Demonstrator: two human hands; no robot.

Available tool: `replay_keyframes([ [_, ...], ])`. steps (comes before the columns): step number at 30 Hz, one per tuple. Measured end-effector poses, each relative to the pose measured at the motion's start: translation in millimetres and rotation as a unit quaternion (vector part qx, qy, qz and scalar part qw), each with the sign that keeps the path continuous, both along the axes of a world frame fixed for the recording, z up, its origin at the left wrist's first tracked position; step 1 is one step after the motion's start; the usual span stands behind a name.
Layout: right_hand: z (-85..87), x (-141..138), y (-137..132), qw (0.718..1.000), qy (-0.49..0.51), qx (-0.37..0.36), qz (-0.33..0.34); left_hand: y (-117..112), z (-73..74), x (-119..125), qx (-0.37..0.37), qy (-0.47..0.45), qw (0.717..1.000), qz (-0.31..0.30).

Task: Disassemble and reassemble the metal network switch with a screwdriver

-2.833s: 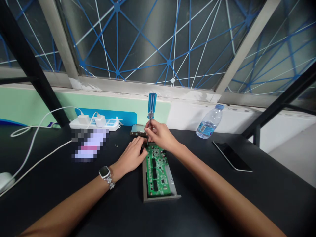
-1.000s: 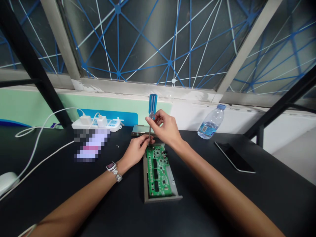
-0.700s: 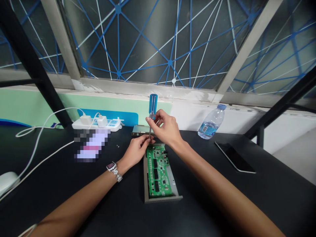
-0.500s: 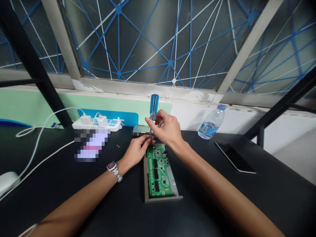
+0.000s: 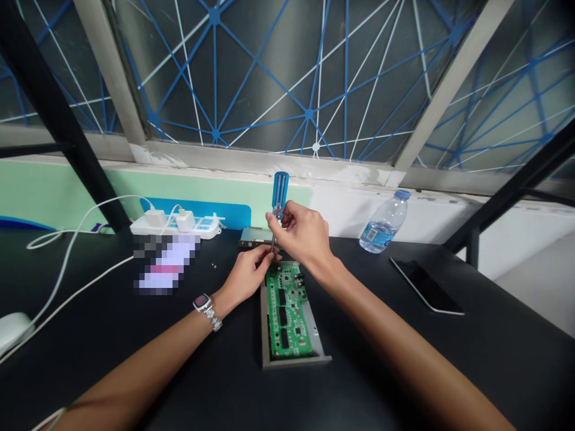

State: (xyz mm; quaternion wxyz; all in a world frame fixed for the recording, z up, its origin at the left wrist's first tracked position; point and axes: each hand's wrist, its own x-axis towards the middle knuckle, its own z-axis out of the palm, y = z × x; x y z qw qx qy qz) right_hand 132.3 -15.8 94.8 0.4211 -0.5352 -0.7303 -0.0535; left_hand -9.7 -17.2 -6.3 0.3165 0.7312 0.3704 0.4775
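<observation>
A blue-handled screwdriver [image 5: 280,193] stands nearly upright over the far end of a green circuit board [image 5: 291,317], which sits in a grey metal tray [image 5: 266,335]. My right hand [image 5: 308,234] is closed around the lower part of the handle, thumb and fingertips pinching it. My left hand [image 5: 247,272], with a watch [image 5: 204,304] on the wrist, pinches round the bottom of the shaft at the board's far left corner. The fingers hide the screwdriver's tip and whatever it touches. Behind the hands lies a flat metal cover [image 5: 256,237], partly covered by them.
Small screws [image 5: 214,266] lie left of the board. Farther left are a phone-like pixelated patch [image 5: 168,266], a white power strip [image 5: 202,226] with cables and a white mouse [image 5: 15,332]. A water bottle [image 5: 384,226] and a dark phone [image 5: 424,284] are on the right.
Almost nothing differs. The whole view has shifted very slightly; both hands keep their grip and the screwdriver stays over the same corner.
</observation>
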Motion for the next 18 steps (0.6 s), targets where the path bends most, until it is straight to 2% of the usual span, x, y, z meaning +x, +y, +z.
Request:
replay_keyframes([
  [3,0.4,0.1,-0.5,1.0,0.006,-0.004,0.009,-2.6,3.7,-2.4,0.018,0.036,0.999,0.003],
  [7,0.8,0.6,-0.5,1.0,0.013,-0.007,0.019,-9.9,6.8,-9.0,0.074,0.143,0.987,0.011],
  [11,0.7,1.7,0.2,0.999,0.018,-0.013,0.024,-16.9,4.7,-10.6,0.056,0.223,0.973,0.017],
  [18,0.8,3.2,0.6,0.998,0.023,-0.018,0.05,-17.3,1.7,-6.4,0.041,0.23,0.972,0.019],
])
